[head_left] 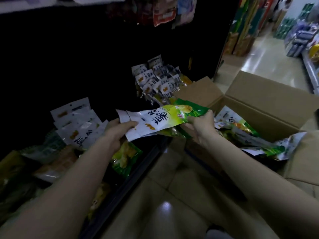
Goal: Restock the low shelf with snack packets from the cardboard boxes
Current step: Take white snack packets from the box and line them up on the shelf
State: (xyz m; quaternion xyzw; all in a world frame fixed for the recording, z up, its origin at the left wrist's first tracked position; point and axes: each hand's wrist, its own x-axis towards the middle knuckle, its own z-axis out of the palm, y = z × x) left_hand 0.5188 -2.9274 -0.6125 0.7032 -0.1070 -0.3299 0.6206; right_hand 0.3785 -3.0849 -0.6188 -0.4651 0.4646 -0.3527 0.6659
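Both hands, left hand (119, 130) and right hand (201, 125), grip one snack packet (160, 120) above the dark low shelf (131, 176); open cardboard box (259, 107) stands on glossy tiled floor (172, 195).

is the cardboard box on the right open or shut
Open: the cardboard box has its flaps folded outward, with snack packets visible inside.
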